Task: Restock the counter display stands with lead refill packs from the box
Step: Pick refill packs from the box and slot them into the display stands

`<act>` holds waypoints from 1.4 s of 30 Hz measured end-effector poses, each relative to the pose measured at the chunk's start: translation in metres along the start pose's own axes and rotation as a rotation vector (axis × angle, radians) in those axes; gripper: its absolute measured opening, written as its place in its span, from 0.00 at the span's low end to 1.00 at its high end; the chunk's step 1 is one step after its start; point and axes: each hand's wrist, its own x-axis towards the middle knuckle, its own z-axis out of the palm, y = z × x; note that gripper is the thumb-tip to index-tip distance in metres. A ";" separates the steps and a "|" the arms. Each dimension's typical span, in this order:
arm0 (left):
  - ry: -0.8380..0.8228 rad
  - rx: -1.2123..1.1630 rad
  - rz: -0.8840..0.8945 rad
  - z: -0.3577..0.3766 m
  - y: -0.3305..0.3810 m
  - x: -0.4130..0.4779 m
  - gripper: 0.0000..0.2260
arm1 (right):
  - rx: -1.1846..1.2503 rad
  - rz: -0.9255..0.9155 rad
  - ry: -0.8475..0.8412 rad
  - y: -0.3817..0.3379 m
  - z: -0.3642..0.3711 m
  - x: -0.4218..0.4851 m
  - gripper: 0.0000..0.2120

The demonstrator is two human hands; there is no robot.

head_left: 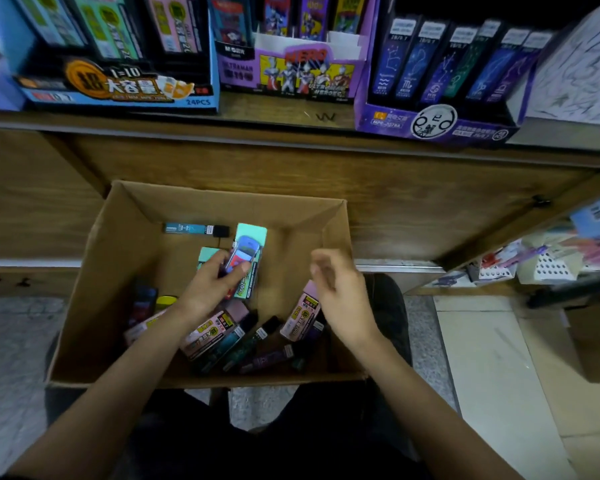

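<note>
A cardboard box (118, 237) sits on the floor below the counter, with several lead refill packs in it. My left hand (211, 285) is inside the box and grips a purple and red pack (244, 252) that lies over a mint pack (251, 233). My right hand (340, 292) hovers over the box's right side, fingers loosely curled, holding nothing. Beneath it lies a pink pack (300, 315). More pink, teal and dark packs (222, 332) lie at the box's near side. On the counter stand a blue display stand (118, 88), a purple Ultraman stand (291, 74) and a purple constellation stand (440, 116).
A teal pack with a black cap (194, 229) lies at the box's far side. A wooden counter front (430, 202) rises behind the box. Stationery goods (551, 258) fill a lower shelf at right. Pale floor tiles (492, 358) lie to the right.
</note>
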 end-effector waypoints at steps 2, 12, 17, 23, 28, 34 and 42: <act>0.040 -0.118 -0.029 -0.003 0.010 -0.009 0.07 | 0.264 0.180 -0.220 -0.021 0.013 0.006 0.07; 0.085 -0.192 0.194 -0.016 0.065 -0.040 0.06 | 0.524 0.142 -0.189 -0.090 0.027 0.033 0.05; 0.153 -0.225 0.279 -0.028 0.084 -0.046 0.04 | 0.415 -0.018 -0.154 -0.105 0.003 0.044 0.03; 0.157 -0.165 0.437 -0.036 0.117 -0.048 0.07 | 0.442 -0.180 -0.019 -0.112 -0.071 0.066 0.07; 0.149 -0.174 0.499 -0.031 0.144 -0.044 0.12 | 0.378 -0.291 0.090 -0.123 -0.129 0.077 0.08; 0.155 -0.188 0.568 -0.039 0.165 -0.038 0.09 | 0.313 -0.449 0.129 -0.166 -0.153 0.102 0.11; 0.197 -0.144 0.615 -0.061 0.182 -0.044 0.09 | 0.086 -0.507 0.169 -0.223 -0.137 0.159 0.06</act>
